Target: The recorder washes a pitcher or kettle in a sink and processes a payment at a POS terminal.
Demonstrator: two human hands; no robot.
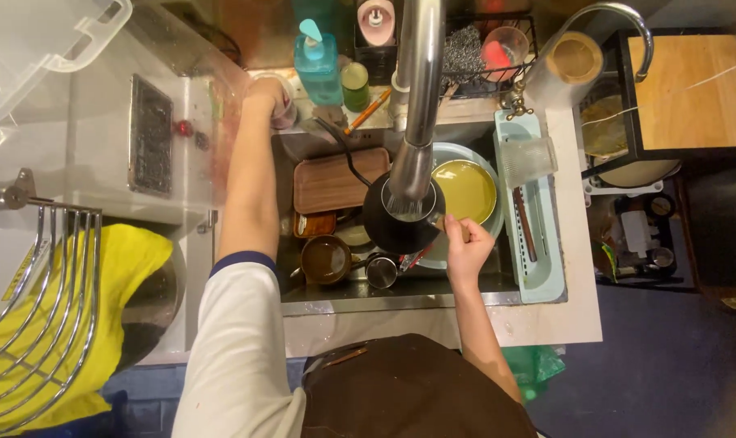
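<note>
The right hand (pixel 468 250) grips the black kettle's (pixel 400 217) wooden handle in the dish-filled sink (pixel 400 294). The left hand (pixel 264 96) closes around a small glass cup (pixel 284 104); its contents cannot be told.

one black pan (pixel 396 217), one wooden tray (pixel 335 180), one brown bowl (pixel 326 259), two soap bottles (pixel 318 66), two hands (pixel 466 251)

Left hand (pixel 264 96) reaching far to the sink's (pixel 400 294) back-left corner, right hand (pixel 465 247) gripping a wooden handle beside black kettle (pixel 400 215) under faucet (pixel 415 105), wooden tray (pixel 335 180) left, yellow-green plate (pixel 464 188) right, brown bowl (pixel 326 259) near
</note>
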